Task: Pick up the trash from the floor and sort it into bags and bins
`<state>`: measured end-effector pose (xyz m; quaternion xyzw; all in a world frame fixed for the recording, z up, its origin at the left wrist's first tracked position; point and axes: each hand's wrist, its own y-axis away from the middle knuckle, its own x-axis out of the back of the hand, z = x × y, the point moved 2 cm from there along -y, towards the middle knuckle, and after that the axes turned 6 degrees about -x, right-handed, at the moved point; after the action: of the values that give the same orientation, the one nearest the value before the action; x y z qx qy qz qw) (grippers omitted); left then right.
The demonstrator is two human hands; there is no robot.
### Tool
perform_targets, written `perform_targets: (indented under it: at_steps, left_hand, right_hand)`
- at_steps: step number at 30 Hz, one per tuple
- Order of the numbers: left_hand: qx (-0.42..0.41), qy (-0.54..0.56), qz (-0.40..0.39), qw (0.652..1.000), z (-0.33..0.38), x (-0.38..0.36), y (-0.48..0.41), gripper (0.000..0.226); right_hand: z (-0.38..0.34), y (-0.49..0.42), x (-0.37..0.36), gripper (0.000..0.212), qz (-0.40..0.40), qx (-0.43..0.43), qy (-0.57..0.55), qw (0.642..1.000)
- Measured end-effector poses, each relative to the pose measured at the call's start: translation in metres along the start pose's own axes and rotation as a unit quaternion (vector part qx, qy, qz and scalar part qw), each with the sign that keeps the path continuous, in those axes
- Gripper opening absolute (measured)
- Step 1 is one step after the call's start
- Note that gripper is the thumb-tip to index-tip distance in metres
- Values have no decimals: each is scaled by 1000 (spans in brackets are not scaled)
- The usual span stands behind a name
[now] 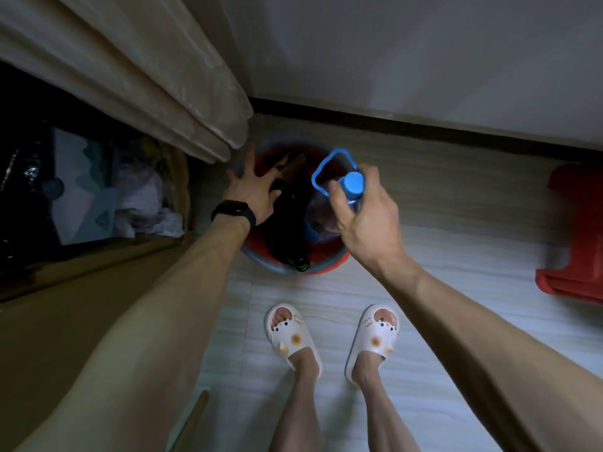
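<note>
R hand (pixel 365 216) grips blue-capped bottle (pixel 354 183) by its neck over the bin (pixel 329 267); L hand (pixel 254 194) spread wide above bin's left side.

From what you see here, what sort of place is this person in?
Most likely a room in a home. A beige curtain hangs above a pale tiled floor, the person wears white house slippers, and a small round bin by the wall holds bottles; the right hand holds a blue-capped bottle.

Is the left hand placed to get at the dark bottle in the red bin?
Probably yes: the left hand hovers open beside the dark bottle, nothing between them; the blue-capped bottle in the right hand sits aside.
</note>
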<state>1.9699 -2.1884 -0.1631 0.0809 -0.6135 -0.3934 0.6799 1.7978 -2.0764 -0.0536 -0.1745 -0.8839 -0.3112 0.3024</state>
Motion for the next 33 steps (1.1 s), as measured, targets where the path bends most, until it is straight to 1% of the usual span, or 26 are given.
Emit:
perform_targets:
  at_steps: [4, 8, 13, 15, 17, 18, 19, 20, 21, 23, 24, 25, 27, 29, 31, 33]
  left_hand:
    - [-6, 5, -2, 1000, -4, -2, 2, 37]
    - [-21, -2, 9, 1000, -10, 1, -1, 35]
    - [-35, -1, -2, 999, -8, 3, 2, 36]
    - [-39, 7, -6, 999, -9, 2, 5, 47]
    - [-38, 24, -6, 999, -14, 2, 5, 74]
    - [-35, 31, -8, 999, -17, 3, 5, 87]
    - [-29, 38, -6, 999, -21, 3, 6, 96]
    - [-16, 48, 4, 999, -24, 3, 10, 99]
    - [7, 63, 23, 998, -26, 0, 14, 98]
    - [86, 104, 55, 989, -28, -6, 31, 92]
    - [122, 124, 58, 983, -26, -12, 40, 90]
    - [147, 138, 58, 978, -21, -18, 49, 87]
    - [176, 162, 69, 969, -14, -28, 58, 77]
    - [195, 189, 85, 959, -10, -30, 59, 75]
    - [208, 205, 95, 952, -5, -30, 58, 77]
    - [218, 223, 107, 944, 4, -28, 57, 81]
  right_hand:
    - [-17, -45, -23, 37, -20, -34, 9, 999]
    - [-23, -77, -39, 45, -34, -30, 6, 999]
    - [-13, -95, -43, 51, -37, -42, -3, 998]
    - [-7, -92, -44, 52, -37, -49, -33, 998]
    - [1, -89, -49, 57, -33, -56, -83, 994]
    - [7, -84, -51, 64, -26, -53, -104, 993]
    - [15, -77, -53, 72, -17, -51, -115, 992]
    - [27, -65, -54, 79, -5, -51, -121, 991]
    - [40, -49, -54, 85, 9, -60, -117, 991]
    - [69, -15, -55, 92, 28, -94, -84, 992]
    - [82, 3, -54, 91, 19, -114, -68, 991]
    - [98, 20, -54, 89, -7, -141, -67, 988]
    - [120, 44, -57, 80, -85, -205, -79, 972]
    - [132, 50, -59, 62, -146, -256, -102, 950]
    - [140, 39, -58, 44, -151, -263, -142, 942]
    - [140, 20, -51, 28, -130, -243, -126, 953]
